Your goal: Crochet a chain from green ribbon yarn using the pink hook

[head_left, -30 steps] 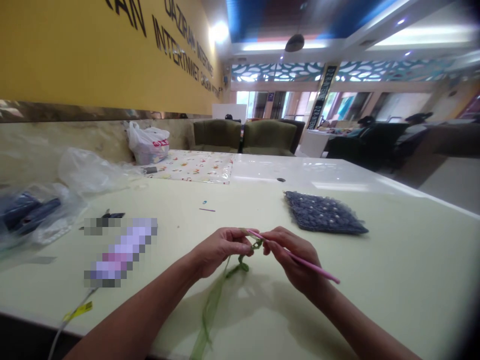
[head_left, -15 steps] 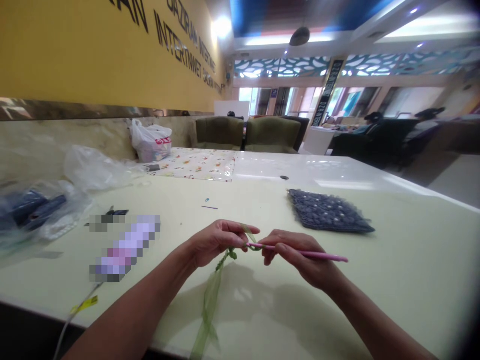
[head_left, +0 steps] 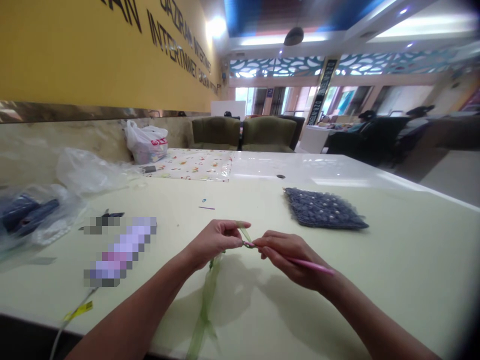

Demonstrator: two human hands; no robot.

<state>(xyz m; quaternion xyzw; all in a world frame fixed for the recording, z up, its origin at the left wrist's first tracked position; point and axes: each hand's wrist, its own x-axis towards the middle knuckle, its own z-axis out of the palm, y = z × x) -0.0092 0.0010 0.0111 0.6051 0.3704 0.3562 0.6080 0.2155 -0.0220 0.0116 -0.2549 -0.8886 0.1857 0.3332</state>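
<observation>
Between finger and thumb of my left hand point(head_left: 219, 241) is a sheer green ribbon point(head_left: 206, 300), one strand running over the index finger. Its long tail, with a short knotted stretch near the top, hangs below that hand to the table's front edge. My right hand point(head_left: 287, 257) grips a pink crochet hook point(head_left: 313, 265), whose handle points right toward the wrist. The hook's tip meets a small green loop by my left fingertips. Both hands are raised over the table, close together. Beyond my right hand lies a dark blue-grey ruffled knitted piece point(head_left: 324, 209) dotted with pearl-like beads.
On the table point(head_left: 405, 260), a thin purple needle-like stick point(head_left: 206, 207) lies near a tiny blue ring point(head_left: 204, 200). To the left are a blurred-out lilac object point(head_left: 122, 252) with a cable, dark scissors-like items point(head_left: 110, 216) and plastic bags point(head_left: 88, 167). Green armchairs point(head_left: 268, 132) stand behind; people sit far right.
My right hand has tilted, bringing the hook's handle lower, its tip drawn back toward the fingers. The whole view has shifted slightly, so things on the table appear a little further left.
</observation>
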